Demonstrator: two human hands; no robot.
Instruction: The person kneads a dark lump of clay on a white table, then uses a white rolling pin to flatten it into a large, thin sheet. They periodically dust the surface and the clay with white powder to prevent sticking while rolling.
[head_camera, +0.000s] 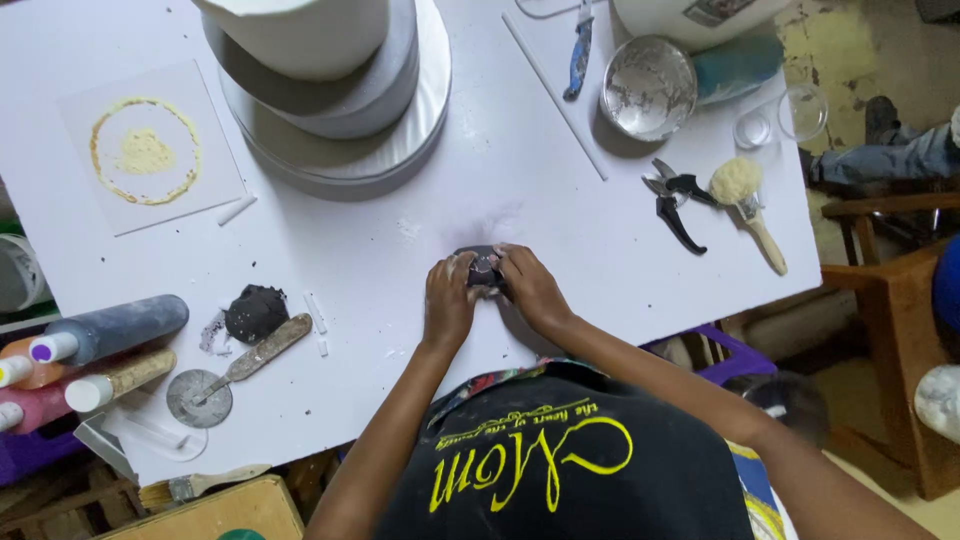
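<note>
Both hands, left hand and right hand, are pinched around a small dark lump of fondant at the middle of the white table. Black pruning shears sit off right.

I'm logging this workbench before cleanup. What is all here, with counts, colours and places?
dark lump: 1, black-grey, table centre, between both hands
tiered cake: 1, white and grey, top centre on round silver board
black paste lump: 1, left
palette knife: 1, smeared, left, tip on a grey disc
squeeze bottles: several, grey, orange, pink, tan, left edge
white card: 1, yellow ring, upper left
metal bowl: 1, silver, upper right
cutters: 1, black, right
brush: 1, cream bristles, right
left hand: on lump
right hand: on lump
</note>
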